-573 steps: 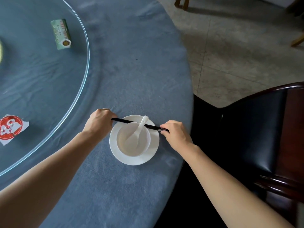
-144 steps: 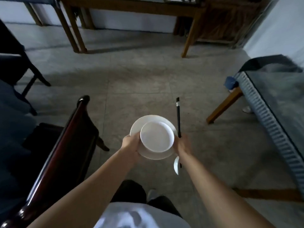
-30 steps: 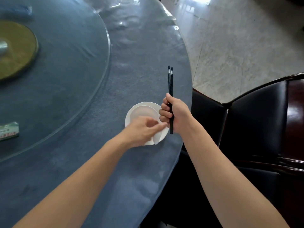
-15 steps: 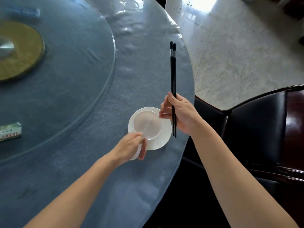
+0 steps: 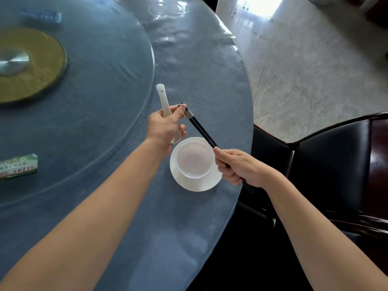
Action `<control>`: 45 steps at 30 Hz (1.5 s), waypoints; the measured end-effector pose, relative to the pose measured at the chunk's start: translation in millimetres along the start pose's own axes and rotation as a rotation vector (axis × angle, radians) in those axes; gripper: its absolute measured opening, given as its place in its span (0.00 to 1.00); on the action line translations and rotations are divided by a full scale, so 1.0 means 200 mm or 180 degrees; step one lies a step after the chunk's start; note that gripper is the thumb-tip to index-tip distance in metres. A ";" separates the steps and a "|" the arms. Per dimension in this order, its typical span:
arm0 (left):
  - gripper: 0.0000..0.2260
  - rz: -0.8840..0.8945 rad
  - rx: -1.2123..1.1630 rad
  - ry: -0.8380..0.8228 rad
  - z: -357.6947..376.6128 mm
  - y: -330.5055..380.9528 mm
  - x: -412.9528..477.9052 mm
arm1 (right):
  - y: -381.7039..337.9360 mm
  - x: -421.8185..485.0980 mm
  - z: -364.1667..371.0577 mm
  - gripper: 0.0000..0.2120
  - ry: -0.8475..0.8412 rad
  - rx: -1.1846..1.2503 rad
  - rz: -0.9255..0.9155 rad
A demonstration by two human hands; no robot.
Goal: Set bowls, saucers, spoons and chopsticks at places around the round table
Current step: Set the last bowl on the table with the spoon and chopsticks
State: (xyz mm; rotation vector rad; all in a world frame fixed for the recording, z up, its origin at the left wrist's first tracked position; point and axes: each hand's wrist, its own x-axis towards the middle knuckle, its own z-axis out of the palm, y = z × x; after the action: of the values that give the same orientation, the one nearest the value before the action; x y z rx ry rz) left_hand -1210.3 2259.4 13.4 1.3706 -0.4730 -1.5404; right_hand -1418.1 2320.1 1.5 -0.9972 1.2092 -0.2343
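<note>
- White bowl is seated in white saucer, near the edge of the round table
- White spoon is gripped in the closed left hand, handle pointing away
- Black chopsticks are clasped as a pair in the right hand, slanted above the bowl's far rim
- Far chopstick tips are pinched by the left thumb

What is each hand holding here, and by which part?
Left hand: white spoon by its lower handle, fingertip also on the chopsticks' far end. Right hand: the chopsticks near their other end.
</note>
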 end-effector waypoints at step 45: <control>0.03 -0.2262 -0.1304 -0.0079 -0.08 -0.32 -0.14 | -0.18 0.10 -0.07 0.09 0.2464 -0.0858 -0.1276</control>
State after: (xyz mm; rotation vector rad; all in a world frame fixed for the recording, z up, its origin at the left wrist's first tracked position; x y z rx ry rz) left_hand -1223.7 2316.0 -27.3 1.2475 0.3558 -2.0732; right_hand -1411.3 2279.7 15.0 -1.4500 1.7550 -0.8480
